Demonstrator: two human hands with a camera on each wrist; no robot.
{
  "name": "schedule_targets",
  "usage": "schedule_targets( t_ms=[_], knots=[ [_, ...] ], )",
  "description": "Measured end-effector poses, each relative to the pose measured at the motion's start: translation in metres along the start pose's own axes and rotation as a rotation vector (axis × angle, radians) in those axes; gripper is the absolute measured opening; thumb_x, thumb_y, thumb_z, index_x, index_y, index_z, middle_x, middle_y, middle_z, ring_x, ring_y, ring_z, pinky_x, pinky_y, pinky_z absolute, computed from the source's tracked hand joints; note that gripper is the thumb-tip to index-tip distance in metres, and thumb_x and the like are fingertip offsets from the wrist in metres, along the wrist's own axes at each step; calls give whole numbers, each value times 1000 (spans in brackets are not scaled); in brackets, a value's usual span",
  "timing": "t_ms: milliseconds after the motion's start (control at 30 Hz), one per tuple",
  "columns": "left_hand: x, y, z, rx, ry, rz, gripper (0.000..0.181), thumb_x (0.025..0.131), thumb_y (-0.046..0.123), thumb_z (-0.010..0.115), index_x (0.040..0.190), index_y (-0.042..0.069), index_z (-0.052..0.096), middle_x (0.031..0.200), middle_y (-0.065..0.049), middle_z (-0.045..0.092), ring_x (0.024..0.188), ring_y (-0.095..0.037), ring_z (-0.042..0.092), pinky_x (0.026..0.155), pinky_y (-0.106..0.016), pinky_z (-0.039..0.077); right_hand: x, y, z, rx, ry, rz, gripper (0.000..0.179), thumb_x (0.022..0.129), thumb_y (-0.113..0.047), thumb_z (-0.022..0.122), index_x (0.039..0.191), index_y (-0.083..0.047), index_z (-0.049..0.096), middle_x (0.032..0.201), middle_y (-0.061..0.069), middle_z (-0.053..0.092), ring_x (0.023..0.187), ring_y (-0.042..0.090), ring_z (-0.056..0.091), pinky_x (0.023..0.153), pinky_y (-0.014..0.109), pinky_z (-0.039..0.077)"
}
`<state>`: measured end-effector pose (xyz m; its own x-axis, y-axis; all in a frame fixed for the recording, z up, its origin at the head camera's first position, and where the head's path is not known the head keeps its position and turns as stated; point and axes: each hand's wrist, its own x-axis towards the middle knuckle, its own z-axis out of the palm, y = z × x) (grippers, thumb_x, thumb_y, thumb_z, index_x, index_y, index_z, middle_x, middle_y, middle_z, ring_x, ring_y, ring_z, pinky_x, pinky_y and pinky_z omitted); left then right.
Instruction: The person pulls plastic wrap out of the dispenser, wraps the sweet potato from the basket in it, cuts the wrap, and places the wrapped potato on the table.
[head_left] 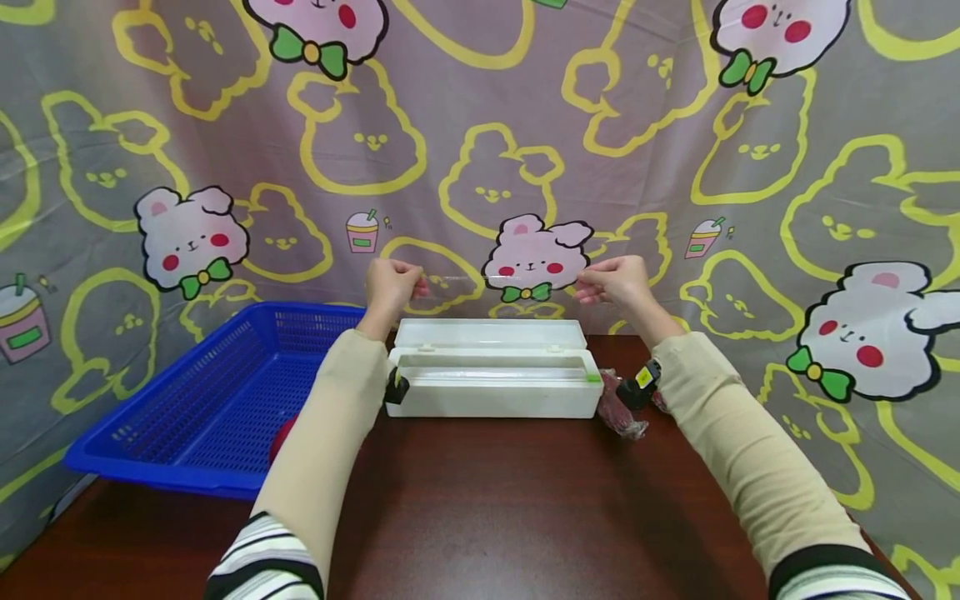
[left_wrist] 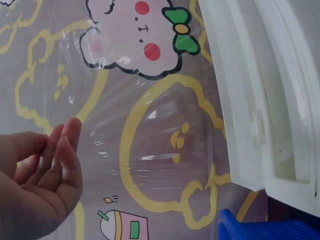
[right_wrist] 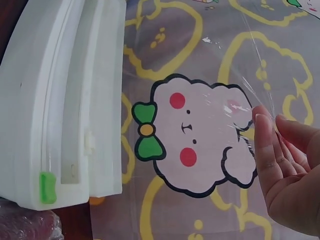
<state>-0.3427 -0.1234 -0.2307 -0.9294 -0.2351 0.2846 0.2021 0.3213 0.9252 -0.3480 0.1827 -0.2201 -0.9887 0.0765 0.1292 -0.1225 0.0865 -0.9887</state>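
Both hands are raised above a white plastic-wrap dispenser box (head_left: 492, 402) whose lid (head_left: 491, 333) stands open at the back. Between them stretches a clear sheet of plastic wrap (left_wrist: 145, 157), seen by its glints and creases in both wrist views. My left hand (head_left: 392, 289) pinches one edge of it between thumb and fingers. The opposite side is pinched by my right hand (head_left: 618, 283), where creases gather at the fingertips (right_wrist: 262, 122). A green slider (right_wrist: 48, 187) sits at one end of the box's front rail.
On the left stands a blue plastic basket (head_left: 172, 477), with a red round thing (head_left: 282, 440) partly hidden behind the left forearm. A wrapped reddish item (head_left: 619, 408) lies against the box's right end. A patterned curtain (head_left: 480, 100) hangs behind the brown table (head_left: 495, 508).
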Motion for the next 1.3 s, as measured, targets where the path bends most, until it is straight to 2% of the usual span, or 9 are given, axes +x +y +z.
schedule_targets(
  t_ms=[100,233,333,467,567,733,900,1233,1300],
  knots=[
    [1,3,-1,-22,-2,-17,19,85,5,57,92,-11,64,65,-9,62,47,-9,59,48,-19,48,0,-2,0,-29,6,-13,25,80,1,63,97,18,56,60,10,63,47,17,61,51,33,52],
    [2,7,-1,-23,4,-30,19,85,6,57,92,-10,64,61,-6,61,49,-13,61,49,-20,48,-1,-5,0,-47,10,-22,27,81,0,62,99,18,55,59,9,63,48,17,62,51,32,52],
    [3,9,-3,2,3,-25,20,86,7,56,93,-10,64,62,-6,61,48,-12,60,47,-19,47,-1,-7,1,-44,7,-29,19,81,-1,62,92,14,59,58,8,63,49,18,62,54,34,52],
    [3,11,-4,18,2,-18,20,86,8,57,93,-9,65,65,-10,63,49,-13,61,53,-25,50,-1,-11,0,-38,-2,-29,9,82,-3,62,80,6,62,58,8,62,49,18,62,57,36,52],
    [3,13,-5,18,2,-6,20,86,8,57,92,-9,65,67,-11,64,53,-16,62,55,-28,51,-2,-12,-1,-30,-6,-32,10,82,-4,63,78,5,62,57,8,62,48,17,62,56,35,52],
    [3,16,-6,-7,-14,14,21,85,7,56,92,-12,64,64,-11,63,50,-14,61,46,-19,47,-3,-15,-2,3,-7,-43,11,82,-3,62,73,2,62,54,10,61,46,17,61,51,33,52],
    [4,21,-6,-11,-16,20,21,84,5,56,91,-13,64,61,-8,62,48,-14,60,44,-18,46,-3,-17,-4,3,6,-54,16,82,-5,63,66,-4,62,55,10,62,46,17,61,51,35,52],
    [5,27,-10,-8,-19,2,20,85,6,56,92,-11,65,61,-7,61,54,-18,63,45,-18,47,-5,-22,-3,-30,18,-83,18,82,-10,64,83,7,63,55,5,62,47,16,61,51,33,51],
    [5,28,-10,-27,-21,0,20,84,4,55,92,-11,64,59,-6,61,51,-16,62,45,-18,46,-6,-24,-3,-41,15,-87,17,82,-11,64,82,6,63,56,5,62,48,16,61,52,34,52]
  ],
)
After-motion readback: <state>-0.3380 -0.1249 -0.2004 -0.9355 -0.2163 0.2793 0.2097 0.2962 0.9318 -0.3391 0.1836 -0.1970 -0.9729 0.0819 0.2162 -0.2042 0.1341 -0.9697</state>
